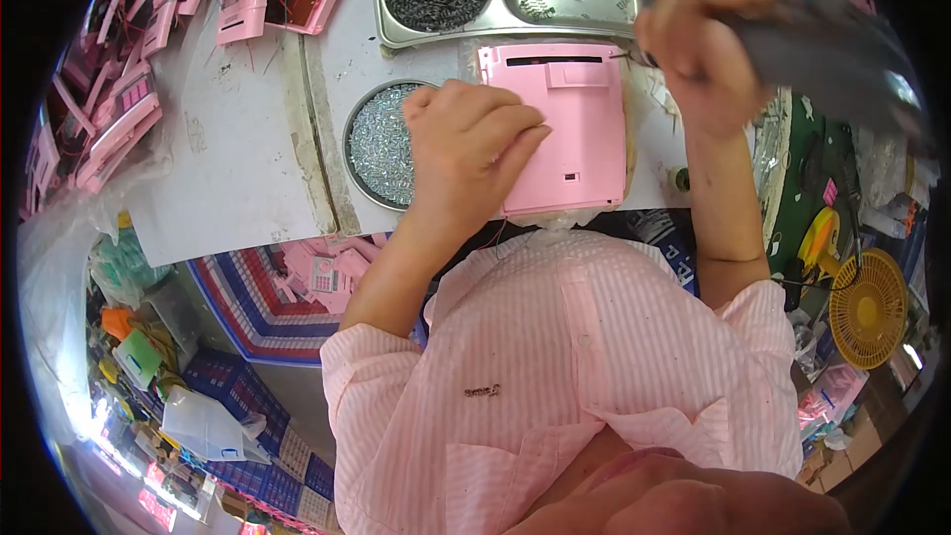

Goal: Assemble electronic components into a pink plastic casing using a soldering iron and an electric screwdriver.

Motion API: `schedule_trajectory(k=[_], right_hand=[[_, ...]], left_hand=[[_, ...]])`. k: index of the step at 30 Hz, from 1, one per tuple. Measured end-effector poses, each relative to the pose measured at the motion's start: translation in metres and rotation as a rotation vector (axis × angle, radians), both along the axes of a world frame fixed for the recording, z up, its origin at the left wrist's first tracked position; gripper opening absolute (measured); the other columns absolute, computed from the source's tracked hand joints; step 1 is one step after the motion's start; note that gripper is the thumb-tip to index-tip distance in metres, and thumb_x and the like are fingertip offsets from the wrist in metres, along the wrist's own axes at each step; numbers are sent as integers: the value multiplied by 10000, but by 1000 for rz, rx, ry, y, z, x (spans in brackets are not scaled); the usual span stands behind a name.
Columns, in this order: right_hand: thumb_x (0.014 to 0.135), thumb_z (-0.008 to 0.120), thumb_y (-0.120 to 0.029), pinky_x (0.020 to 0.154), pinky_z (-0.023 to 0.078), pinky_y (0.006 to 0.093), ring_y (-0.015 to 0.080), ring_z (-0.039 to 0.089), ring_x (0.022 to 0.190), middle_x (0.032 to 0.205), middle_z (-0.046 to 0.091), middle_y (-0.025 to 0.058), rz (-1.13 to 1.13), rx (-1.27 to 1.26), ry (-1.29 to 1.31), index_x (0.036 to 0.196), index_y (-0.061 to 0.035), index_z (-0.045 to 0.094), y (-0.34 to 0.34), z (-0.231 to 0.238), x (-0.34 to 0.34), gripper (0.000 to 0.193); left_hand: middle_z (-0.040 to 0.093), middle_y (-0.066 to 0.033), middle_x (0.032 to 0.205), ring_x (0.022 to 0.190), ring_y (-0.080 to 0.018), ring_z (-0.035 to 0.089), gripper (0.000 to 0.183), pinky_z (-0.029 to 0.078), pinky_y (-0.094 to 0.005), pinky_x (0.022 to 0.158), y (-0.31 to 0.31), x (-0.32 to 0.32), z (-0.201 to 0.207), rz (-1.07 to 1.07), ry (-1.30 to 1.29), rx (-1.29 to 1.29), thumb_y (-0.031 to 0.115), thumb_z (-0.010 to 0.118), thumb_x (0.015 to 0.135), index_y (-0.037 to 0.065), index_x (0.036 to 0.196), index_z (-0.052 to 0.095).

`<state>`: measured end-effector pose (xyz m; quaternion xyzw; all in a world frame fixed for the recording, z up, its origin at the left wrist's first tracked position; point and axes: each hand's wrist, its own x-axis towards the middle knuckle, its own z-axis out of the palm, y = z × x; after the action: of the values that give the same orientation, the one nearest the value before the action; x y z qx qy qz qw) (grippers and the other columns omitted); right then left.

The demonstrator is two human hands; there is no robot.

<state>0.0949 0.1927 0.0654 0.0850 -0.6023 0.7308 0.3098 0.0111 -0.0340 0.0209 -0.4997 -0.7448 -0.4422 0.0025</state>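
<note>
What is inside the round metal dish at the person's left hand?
Small silvery pieces fill the visible part of the round metal dish. The left hand hides its right side, and the pieces cover its bottom.

A white table (238, 139) carries a pink casing (575, 149), bowl (348, 154) and metal tray (498, 12).

The left hand (471, 144) is at 12 o'clock from the centre of the view, back upward, fingers bent and drawn together, the foremost tips pointing toward 2 o'clock. The bare left forearm (396, 263) slants up toward 1 o'clock. At 2 o'clock the right hand (708, 54), slightly blurred, is raised with its fingers curled in a firm grip, the right forearm (728, 198) pointing nearly to 12 o'clock.
</note>
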Motion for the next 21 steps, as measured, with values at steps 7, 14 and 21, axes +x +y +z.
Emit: schedule_trajectory(k=[7, 14, 21], right_hand=[[986, 660, -334, 570, 437, 303, 116, 486, 544, 638, 510, -37, 360, 8, -13, 1178, -149, 517, -39, 36, -4, 303], [986, 659, -319, 564, 418, 299, 117, 482, 556, 662, 512, -33, 389, -8, -10, 1194, -154, 512, -52, 30, -17, 303], [1000, 637, -315, 556, 391, 300, 118, 465, 552, 673, 512, -25, 367, -10, -29, 1202, -160, 511, -71, 24, -30, 284]], left_hand=[[667, 48, 848, 791, -156, 588, 166, 318, -391, 802, 7, 7, -3, 14, 22, 59, 130, 804, 763, 169, 899, 718], [663, 38, 825, 757, -166, 581, 193, 333, -374, 777, -4, -3, -6, 65, 75, 93, 85, 802, 705, 148, 856, 700], [602, 46, 783, 773, -168, 569, 174, 319, -412, 821, -17, -6, -12, 162, 123, 43, 216, 825, 718, 170, 774, 667]])
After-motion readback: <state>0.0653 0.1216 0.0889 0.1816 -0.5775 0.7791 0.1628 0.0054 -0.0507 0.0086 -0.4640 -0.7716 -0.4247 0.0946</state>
